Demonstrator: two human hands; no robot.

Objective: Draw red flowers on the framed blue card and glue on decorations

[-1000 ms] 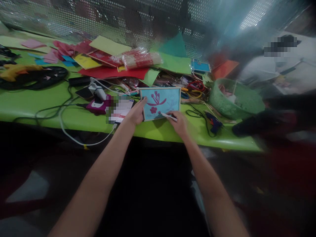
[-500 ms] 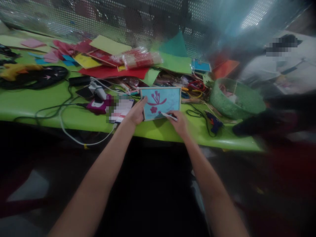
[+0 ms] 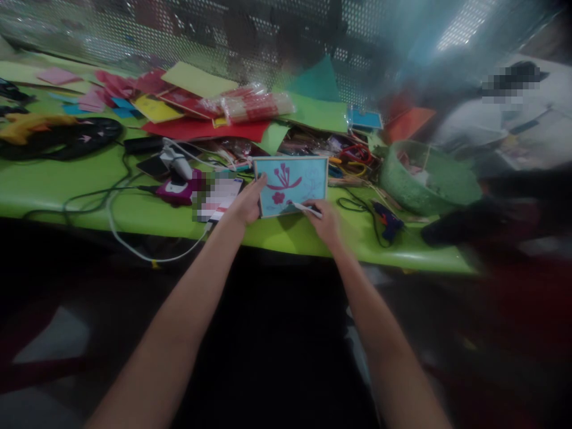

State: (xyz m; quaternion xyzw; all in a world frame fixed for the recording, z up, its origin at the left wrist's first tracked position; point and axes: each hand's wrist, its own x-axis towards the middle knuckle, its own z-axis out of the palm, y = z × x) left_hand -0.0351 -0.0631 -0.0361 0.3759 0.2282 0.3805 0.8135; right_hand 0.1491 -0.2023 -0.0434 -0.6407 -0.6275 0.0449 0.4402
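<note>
A light blue card (image 3: 298,179) with a pink flower design lies on the green table (image 3: 67,190) near its front edge. My left hand (image 3: 245,205) grips the card's left lower corner, thumb resting on its face. My right hand (image 3: 325,220) is closed around a white pen (image 3: 306,209) whose tip touches the card's lower edge.
Coloured paper sheets (image 3: 201,128) and a clear packet (image 3: 257,107) pile up behind the card. A green basket (image 3: 451,187) stands at right, a blue glue gun (image 3: 386,219) beside it. Cables (image 3: 111,208), a white glue gun (image 3: 175,162) and a phone lie left. Another person (image 3: 496,122) sits far right.
My right hand and the pen have shifted very slightly along the card's lower edge. The left hand and card stay put.
</note>
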